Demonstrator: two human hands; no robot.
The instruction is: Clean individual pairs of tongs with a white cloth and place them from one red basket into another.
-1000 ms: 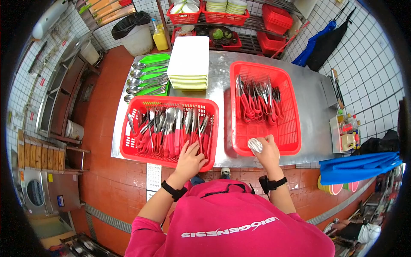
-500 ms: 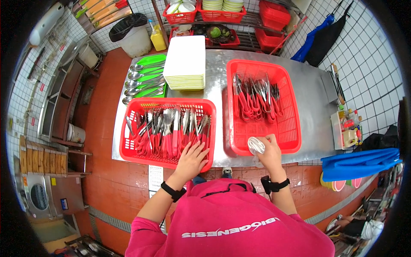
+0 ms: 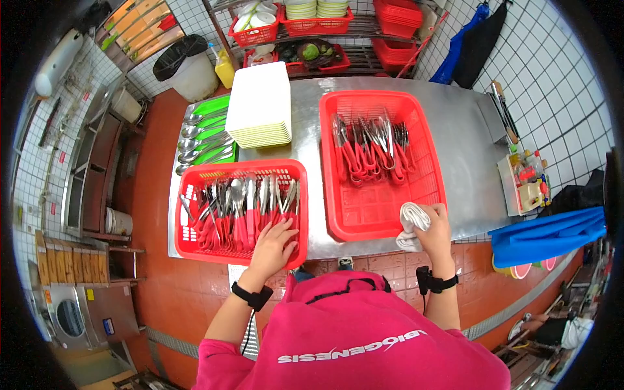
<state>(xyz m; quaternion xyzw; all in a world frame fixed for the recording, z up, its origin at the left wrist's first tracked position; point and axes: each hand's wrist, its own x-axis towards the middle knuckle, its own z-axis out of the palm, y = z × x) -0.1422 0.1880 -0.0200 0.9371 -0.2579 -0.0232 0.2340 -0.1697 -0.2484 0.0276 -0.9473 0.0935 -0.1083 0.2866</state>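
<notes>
My left hand, fingers stretched and a little apart, lies over the near right corner of the left red basket, on or just above the red handles. That basket holds a packed row of red-handled metal tongs, heads pointing away from me. At the near right corner of the right red basket, my right hand is closed round a bunched white cloth. Another group of red-handled tongs lies in the far part of the right basket, its near floor showing bare.
A stack of pale square plates stands behind the left basket. Beside it, spoons lie on green trays. A white bin of bottles is at the steel table's right edge, near a hanging blue cloth.
The right hand has moved right with the white cloth, which now shows more spread out. My left hand stays at the left basket's corner. The whole view has shifted slightly.
</notes>
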